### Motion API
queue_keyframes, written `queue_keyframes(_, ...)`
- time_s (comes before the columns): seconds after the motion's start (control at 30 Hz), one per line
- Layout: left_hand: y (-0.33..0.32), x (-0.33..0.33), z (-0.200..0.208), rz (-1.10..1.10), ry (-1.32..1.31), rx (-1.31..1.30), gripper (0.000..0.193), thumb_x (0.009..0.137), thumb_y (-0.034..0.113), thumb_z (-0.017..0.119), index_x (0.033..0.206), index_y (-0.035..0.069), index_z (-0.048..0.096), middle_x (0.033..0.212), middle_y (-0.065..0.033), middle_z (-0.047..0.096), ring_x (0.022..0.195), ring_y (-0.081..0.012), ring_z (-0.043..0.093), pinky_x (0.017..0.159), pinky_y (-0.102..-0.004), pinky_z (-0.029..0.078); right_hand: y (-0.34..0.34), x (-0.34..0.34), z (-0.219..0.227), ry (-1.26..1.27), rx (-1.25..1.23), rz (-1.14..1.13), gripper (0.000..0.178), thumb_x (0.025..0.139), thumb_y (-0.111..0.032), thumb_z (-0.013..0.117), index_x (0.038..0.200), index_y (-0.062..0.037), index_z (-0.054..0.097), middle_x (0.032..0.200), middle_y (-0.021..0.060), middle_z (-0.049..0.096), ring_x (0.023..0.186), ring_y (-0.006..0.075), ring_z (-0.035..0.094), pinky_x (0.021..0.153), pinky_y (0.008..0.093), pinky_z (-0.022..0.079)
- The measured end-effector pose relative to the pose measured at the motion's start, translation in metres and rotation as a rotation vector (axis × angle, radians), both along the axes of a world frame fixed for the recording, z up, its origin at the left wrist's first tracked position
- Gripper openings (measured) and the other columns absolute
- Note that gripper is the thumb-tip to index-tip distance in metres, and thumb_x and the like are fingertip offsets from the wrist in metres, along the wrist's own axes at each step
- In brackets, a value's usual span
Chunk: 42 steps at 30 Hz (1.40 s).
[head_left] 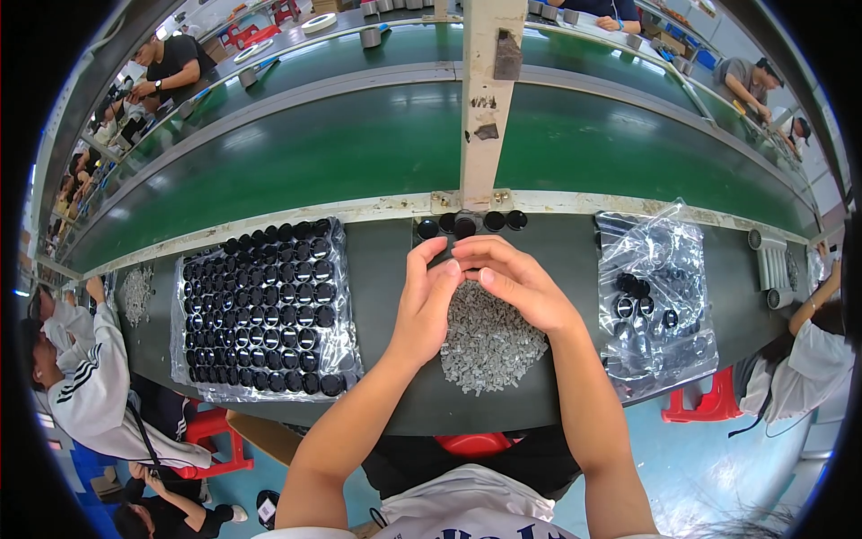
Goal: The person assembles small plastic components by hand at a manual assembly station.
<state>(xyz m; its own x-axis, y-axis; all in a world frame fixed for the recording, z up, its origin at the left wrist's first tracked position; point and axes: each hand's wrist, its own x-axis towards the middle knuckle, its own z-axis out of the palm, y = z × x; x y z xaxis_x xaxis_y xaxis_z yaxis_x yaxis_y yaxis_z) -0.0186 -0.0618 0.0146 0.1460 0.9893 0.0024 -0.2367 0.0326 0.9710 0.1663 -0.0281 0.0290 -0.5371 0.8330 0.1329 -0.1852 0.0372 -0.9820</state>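
Observation:
My left hand (426,301) and my right hand (521,280) meet above the table, fingers curled and thumbs close together. A dark piece, seemingly a black round cap (441,258), shows between my left thumb and forefinger, mostly hidden by the fingers. What my right fingertips pinch is too small or covered to make out. Under and just behind my wrists lies a heap of small grey metal clips (492,346). Beyond my fingertips, several black round caps (495,221) stand in a row along the table's far edge.
To the left, a plastic sheet (215,393) carries many black caps (269,314) in rows. A clear plastic bag (660,359) with loose black caps lies right. A white post (485,108) rises ahead, before a green conveyor belt (314,148). Co-workers sit on both sides; grey cylinders (772,265) stand far right.

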Motion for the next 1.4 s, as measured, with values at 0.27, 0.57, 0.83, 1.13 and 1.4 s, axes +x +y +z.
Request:
queue_keyframes(0.27, 0.0001, 0.0009, -0.0001, 0.006, -0.008, -0.001, 0.047, 0.110, 0.028, 0.045, 0.148, 0.003, 0.033, 0.152, -0.0136, 0.035, 0.141, -0.0232, 0.041, 0.117, -0.0414, 0.039, 0.0004, 0.0004, -0.0032, 0.008, -0.006, 0.006, 0.051, 0.104, -0.031, 0.061, 0.139, 0.0055, 0.054, 0.142, 0.0121, 0.049, 0.129, 0.0274, 0.057, 0.111, 0.0409, 0.044)
queue_keyframes(0.57, 0.0005, 0.0014, -0.0011, 0.013, -0.001, 0.019, 0.047, 0.110, 0.027, 0.045, 0.147, 0.002, 0.033, 0.151, -0.0139, 0.036, 0.139, -0.0234, 0.044, 0.116, -0.0413, 0.041, 0.0011, 0.0003, -0.0004, 0.009, 0.015, 0.003, 0.051, 0.104, -0.032, 0.060, 0.138, 0.0059, 0.055, 0.142, 0.0129, 0.049, 0.128, 0.0269, 0.058, 0.109, 0.0404, 0.046)
queue_keyframes(0.83, 0.0000, 0.0016, -0.0012, 0.017, 0.021, 0.037, 0.047, 0.110, 0.027, 0.045, 0.147, 0.002, 0.033, 0.151, -0.0140, 0.036, 0.138, -0.0234, 0.045, 0.115, -0.0411, 0.042, 0.0001, -0.0003, 0.0018, -0.009, 0.011, -0.012, 0.051, 0.104, -0.033, 0.061, 0.137, 0.0060, 0.056, 0.140, 0.0129, 0.050, 0.127, 0.0261, 0.058, 0.109, 0.0403, 0.046)
queue_keyframes(1.13, -0.0005, 0.0021, -0.0019, 0.027, 0.053, 0.053, 0.047, 0.110, 0.026, 0.045, 0.147, 0.001, 0.033, 0.149, -0.0145, 0.038, 0.135, -0.0227, 0.048, 0.113, -0.0399, 0.044, 0.0015, -0.0006, -0.0033, 0.035, -0.004, -0.006, 0.052, 0.103, -0.032, 0.062, 0.137, 0.0067, 0.056, 0.141, 0.0132, 0.049, 0.127, 0.0259, 0.058, 0.110, 0.0414, 0.047)
queue_keyframes(1.4, -0.0002, 0.0021, -0.0026, 0.023, 0.051, 0.060, 0.047, 0.110, 0.026, 0.045, 0.148, 0.001, 0.033, 0.149, -0.0141, 0.039, 0.134, -0.0219, 0.049, 0.113, -0.0397, 0.044, 0.0004, -0.0014, -0.0010, 0.044, -0.013, -0.012, 0.045, 0.103, -0.027, 0.063, 0.134, 0.0051, 0.057, 0.137, 0.0122, 0.051, 0.127, 0.0260, 0.058, 0.108, 0.0405, 0.048)
